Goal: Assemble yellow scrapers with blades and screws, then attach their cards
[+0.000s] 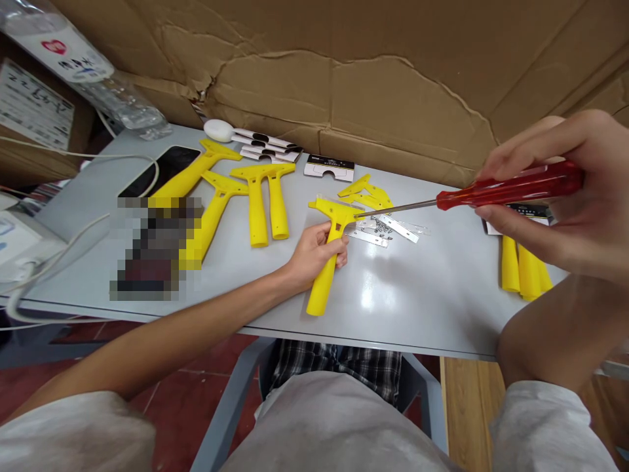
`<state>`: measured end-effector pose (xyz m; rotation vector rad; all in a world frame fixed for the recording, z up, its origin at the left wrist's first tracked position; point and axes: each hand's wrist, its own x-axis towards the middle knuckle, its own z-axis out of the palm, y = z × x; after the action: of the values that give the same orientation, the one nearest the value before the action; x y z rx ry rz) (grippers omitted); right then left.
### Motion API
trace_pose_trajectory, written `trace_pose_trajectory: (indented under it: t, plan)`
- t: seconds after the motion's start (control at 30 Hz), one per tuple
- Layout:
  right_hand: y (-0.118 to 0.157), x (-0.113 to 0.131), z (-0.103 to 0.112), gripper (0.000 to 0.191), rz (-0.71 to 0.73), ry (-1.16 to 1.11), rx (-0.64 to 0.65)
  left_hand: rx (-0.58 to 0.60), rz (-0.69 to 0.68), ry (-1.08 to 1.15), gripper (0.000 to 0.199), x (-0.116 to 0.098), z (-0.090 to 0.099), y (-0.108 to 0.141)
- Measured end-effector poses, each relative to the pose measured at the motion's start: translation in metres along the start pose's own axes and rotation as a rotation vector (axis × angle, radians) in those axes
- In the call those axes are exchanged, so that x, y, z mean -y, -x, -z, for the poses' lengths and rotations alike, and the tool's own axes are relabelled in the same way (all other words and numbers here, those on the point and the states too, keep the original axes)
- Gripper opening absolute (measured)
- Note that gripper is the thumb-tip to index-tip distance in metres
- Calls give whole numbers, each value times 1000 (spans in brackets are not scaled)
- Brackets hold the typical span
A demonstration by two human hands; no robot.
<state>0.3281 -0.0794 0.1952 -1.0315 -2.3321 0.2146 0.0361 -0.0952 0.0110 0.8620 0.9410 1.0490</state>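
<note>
My left hand (322,255) is wrapped round the neck of a yellow plastic scraper (324,288), its head pointing away from me. In my right hand (555,190) is a screwdriver (511,185) with a clear red handle. The screwdriver's tip meets the right end of the scraper's head. Just behind that head lie flat metal blades (400,228), a small heap of screws (382,227) and several loose yellow head pieces (368,195).
More yellow scrapers (257,203) lie on the grey table (417,301) at left; yellow handles (521,269) are at right. Black-and-white cards (329,168), a white oval object (219,130), a phone (170,167), cables and a plastic bottle (88,72) sit near the cardboard (383,92).
</note>
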Motion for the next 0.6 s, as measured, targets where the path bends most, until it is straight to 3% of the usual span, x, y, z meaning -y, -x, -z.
trace_pose_trajectory:
  t: [0.27,0.47,0.6]
  plan:
    - [-5,-1,-1,23,8,152,-43,-4,-1,-17,31,-1,0,0]
    - [-2,-2,-2,43,23,-8,-14,-3,-9,-11,29,0,0,0]
    - [1,-2,-2,39,-11,-23,-24,-4,-6,-12,28,-1,0,0]
